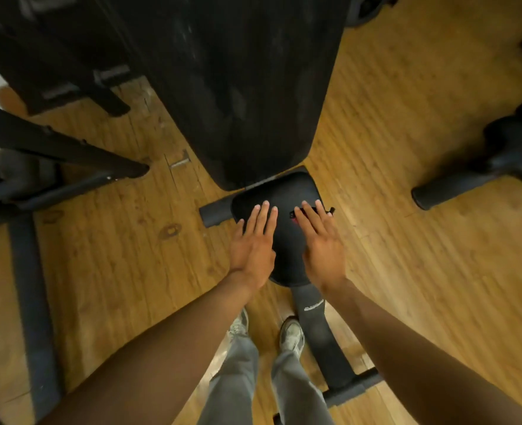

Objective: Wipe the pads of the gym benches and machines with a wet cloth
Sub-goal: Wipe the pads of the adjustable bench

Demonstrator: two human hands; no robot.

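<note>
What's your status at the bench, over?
Left hand and right hand open, flat on seat pad. No cloth clearly seen. Nothing blocking.

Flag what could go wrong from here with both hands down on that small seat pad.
1. No wet cloth is clearly visible; only something dark with red shows under the right hand, so the small black seat pad may go unwiped.
2. The left hand presses flat too; leaning could tip the pad.
3. The black bench frame bar beside the feet is a trip hazard.

You're in a gym: a black padded bench (238,87) and dark machine frames (54,154) stand on wood-plank flooring (422,271).
</note>
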